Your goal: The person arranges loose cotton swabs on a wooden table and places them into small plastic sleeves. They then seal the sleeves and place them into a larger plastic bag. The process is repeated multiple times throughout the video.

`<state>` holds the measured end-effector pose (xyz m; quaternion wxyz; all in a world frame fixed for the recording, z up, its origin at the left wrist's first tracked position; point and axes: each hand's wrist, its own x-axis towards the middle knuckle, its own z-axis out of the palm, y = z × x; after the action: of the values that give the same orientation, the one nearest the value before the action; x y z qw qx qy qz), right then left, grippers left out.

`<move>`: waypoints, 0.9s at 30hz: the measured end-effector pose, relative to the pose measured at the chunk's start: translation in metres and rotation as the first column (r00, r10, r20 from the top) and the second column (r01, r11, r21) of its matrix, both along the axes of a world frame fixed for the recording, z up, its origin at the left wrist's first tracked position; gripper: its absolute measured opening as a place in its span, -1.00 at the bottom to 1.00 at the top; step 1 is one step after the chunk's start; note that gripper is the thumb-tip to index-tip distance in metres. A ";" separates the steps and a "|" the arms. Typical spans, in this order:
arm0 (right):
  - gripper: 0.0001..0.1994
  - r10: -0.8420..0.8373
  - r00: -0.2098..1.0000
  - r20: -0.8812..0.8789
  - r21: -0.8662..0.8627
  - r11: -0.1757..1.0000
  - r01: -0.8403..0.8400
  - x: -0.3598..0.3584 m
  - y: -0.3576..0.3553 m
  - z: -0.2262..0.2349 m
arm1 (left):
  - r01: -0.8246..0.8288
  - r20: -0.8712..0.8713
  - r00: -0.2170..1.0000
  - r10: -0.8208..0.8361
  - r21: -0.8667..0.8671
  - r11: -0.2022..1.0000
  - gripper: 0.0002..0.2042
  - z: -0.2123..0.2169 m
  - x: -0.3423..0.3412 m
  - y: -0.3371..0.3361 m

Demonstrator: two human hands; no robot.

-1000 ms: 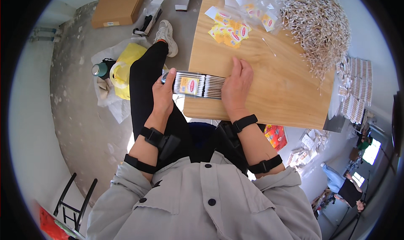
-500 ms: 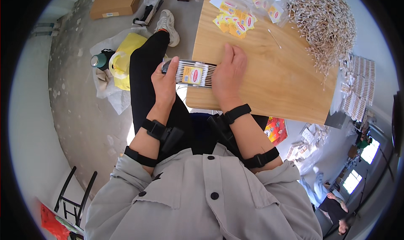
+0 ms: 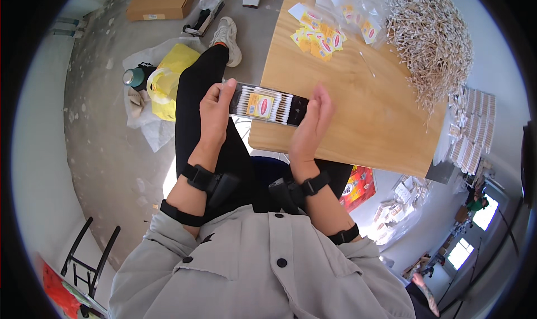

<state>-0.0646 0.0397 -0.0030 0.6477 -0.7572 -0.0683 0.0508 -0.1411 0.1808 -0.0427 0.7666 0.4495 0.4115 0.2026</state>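
Note:
Between my hands, over the near left corner of the table, is a clear pack of cotton swabs with a yellow and white label card. The swabs lie side by side, and dark see-through stretches show at both ends of the pack. My left hand pinches its left end, thumb on top. At the right end my right hand is closed round the edge, its fingertips partly hidden. Farther up the table lie loose yellow label cards and a single swab.
A big heap of loose swabs covers the table's far right, beside clear plastic bags. Bundled packs are stacked beyond the right edge. A yellow bag and a green bottle rest on the floor at left.
My right hand has shifted toward the pack's right end, uncovering more of it. The pack now tilts slightly down to the right, and the view has shifted a little.

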 end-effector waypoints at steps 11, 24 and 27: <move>-0.51 0.161 0.986 -0.034 0.032 0.987 -0.160 -0.023 0.030 0.002 | 0.003 -0.072 0.997 0.007 0.140 0.990 -0.69 0.003 0.003 -0.012; -0.55 0.199 0.978 0.066 -0.146 0.971 -0.188 -0.025 0.036 0.003 | 0.001 -0.112 0.993 0.029 0.264 0.965 -0.76 -0.003 0.004 -0.013; -0.58 0.260 0.964 0.058 -0.040 0.965 -0.258 -0.014 0.024 -0.006 | 0.014 -0.137 0.990 0.019 0.237 0.971 -0.75 -0.007 0.003 -0.013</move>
<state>-0.0782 0.0636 -0.0090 0.6208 -0.7532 -0.1862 0.1122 -0.1380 0.1681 -0.0493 0.6768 0.5502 0.4370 0.2197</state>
